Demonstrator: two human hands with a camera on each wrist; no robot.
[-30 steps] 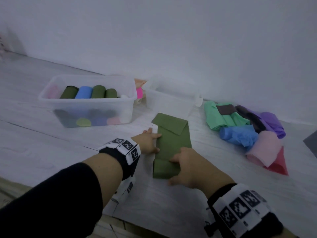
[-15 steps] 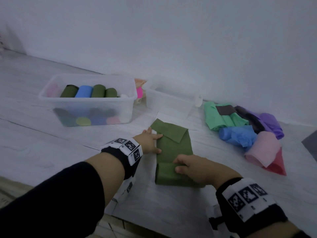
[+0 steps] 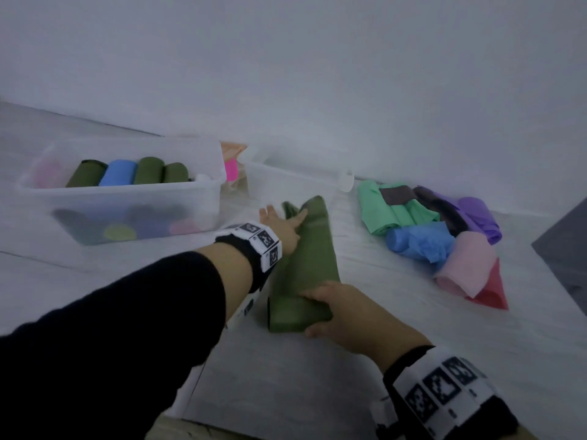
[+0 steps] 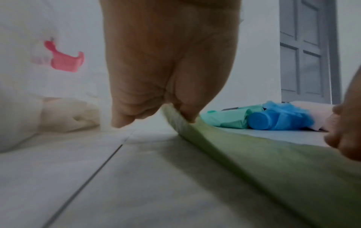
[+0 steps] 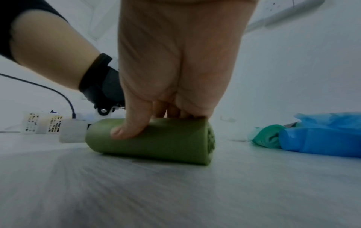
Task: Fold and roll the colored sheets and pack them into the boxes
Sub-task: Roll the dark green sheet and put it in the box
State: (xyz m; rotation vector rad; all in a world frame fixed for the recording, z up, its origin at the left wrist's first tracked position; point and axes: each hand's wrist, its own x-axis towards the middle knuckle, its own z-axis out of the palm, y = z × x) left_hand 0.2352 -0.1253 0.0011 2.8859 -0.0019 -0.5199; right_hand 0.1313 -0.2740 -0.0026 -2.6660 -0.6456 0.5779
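Right hand (image 3: 343,315) is curled over the rolled end of the green sheet (image 3: 305,258), thumb pressed against the roll's front, fingers wrapped across the top. Left hand (image 3: 282,228) is out at the sheet's far end, pinching the edge and holding it lifted off the surface (image 3: 397,360); from the wrist view the sheet runs taut and slanted between the two hands.

Risk here, I'd say: if that pinch lets go while the strip is raised, the loose end flops and the roll goes slack or winds crooked. Pull too hard, and the roll could slip out from under the right hand and unwind. The folded flap at the far end looks bunched, so it may roll in lumpy.

The sheet itself: olive green, matte, folded into a long narrow strip, with a tidy cylinder at its near end showing spiral layers at the side. It lies in front of the empty box (image 3: 298,182), with the filled box (image 3: 120,198) to that box's left and the pile of loose sheets (image 3: 444,236) to its right.
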